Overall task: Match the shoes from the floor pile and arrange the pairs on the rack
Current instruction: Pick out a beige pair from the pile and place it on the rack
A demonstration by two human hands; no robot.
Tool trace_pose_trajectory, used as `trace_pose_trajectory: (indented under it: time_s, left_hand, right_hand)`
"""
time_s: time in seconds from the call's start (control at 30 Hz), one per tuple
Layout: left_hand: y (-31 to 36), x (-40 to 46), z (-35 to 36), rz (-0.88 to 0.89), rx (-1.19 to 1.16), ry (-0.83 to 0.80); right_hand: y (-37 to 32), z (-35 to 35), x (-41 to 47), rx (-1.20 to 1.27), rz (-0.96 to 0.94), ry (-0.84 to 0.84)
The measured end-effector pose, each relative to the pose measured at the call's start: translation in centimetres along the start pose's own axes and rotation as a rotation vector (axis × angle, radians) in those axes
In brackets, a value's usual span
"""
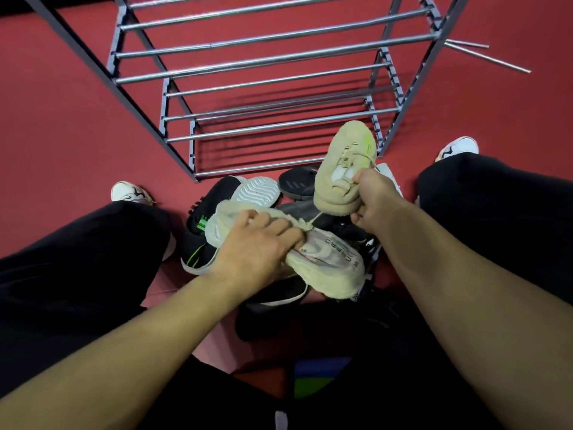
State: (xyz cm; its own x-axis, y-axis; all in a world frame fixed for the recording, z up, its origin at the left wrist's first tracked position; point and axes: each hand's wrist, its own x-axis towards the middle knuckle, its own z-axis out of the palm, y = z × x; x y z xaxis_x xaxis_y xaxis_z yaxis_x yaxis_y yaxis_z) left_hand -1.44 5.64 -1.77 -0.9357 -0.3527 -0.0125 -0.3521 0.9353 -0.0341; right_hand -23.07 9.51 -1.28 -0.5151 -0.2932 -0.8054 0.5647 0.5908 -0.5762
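Observation:
A pile of shoes [297,212] lies on the red floor between my legs, just in front of the metal shoe rack [254,72]. My right hand [372,200] grips a cream sneaker [344,162] by its laces and tongue, lifted above the pile with its toe pointing at the rack. My left hand [257,243] is closed over a second cream sneaker [325,262] that rests on top of the pile, toe toward me. The rack's bars hold nothing.
Black sneakers with green accents [198,240] lie at the pile's left, a white sole [257,190] and dark shoes [297,181] behind. My own white shoes [130,192] [459,147] flank the pile. Loose metal rods [486,55] lie right of the rack.

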Motion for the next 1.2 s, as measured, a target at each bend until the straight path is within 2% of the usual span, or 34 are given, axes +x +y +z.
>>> trace_pose_trajectory:
  time_s: [0.03,0.07,0.13,0.2,0.23,0.27,0.37,0.47,0.53,0.6,0.67,0.73,0.97,1.1,1.2]
  left_hand:
    - [-1.3,-0.1,1.3,-0.053,0.019,0.058]
    - [-2.4,-0.2,2.4,-0.105,0.043,0.039]
    - [-3.7,-0.6,4.5,-0.223,0.008,-0.192]
    - [-3.8,-1.6,6.4,-0.387,-0.191,-0.471]
    - [-3.7,-2.2,7.3,-0.467,-0.291,-0.576]
    - [-3.4,-2.6,7.9,-0.517,-0.362,-0.608]
    - [-3.1,-2.6,8.2,-0.646,-0.517,-0.478]
    - [-3.6,-2.0,8.1,-0.956,-0.712,-0.359]
    - [-4.1,-2.4,9.0,-1.101,-0.700,-0.426]
    - [-4.4,-3.0,10.1,-1.071,-0.661,-0.550]
    - [-4.5,-3.2,11.0,-1.029,-0.631,-0.557]
    - [-4.3,-3.1,11.6,-1.073,-0.664,-0.550]
    - [-4.0,-2.7,11.0,-1.379,-1.212,-0.446]
    - [-3.8,-2.4,9.5,-1.418,-1.408,-0.479]
    - [-3.7,-1.4,7.4,-1.431,-1.458,-0.367]
  right_hand:
    - [0.1,0.0,0.0,-0.004,0.000,0.002]
    - [0.2,0.1,0.0,-0.016,-0.002,0.000]
    - [0.6,0.4,0.0,-0.084,-0.016,-0.015]
    - [1.2,0.6,0.2,-0.195,-0.031,-0.037]
    - [1.5,0.7,0.4,-0.255,-0.042,-0.046]
    - [1.9,0.7,0.7,-0.316,-0.053,-0.045]
    - [3.0,0.9,1.4,-0.442,-0.079,-0.025]
    - [3.8,1.3,1.9,-0.498,-0.094,-0.012]
    - [4.0,1.5,2.1,-0.519,-0.076,-0.010]
    - [4.1,1.7,2.5,-0.528,-0.079,-0.022]
    - [4.2,1.7,2.7,-0.544,-0.101,-0.035]
    - [4.4,1.7,2.8,-0.555,-0.126,-0.054]
    - [4.5,1.9,2.4,-0.493,-0.127,-0.088]
    - [4.0,2.6,2.0,-0.448,-0.171,-0.102]
    - [3.3,2.9,1.1,-0.400,-0.262,-0.100]
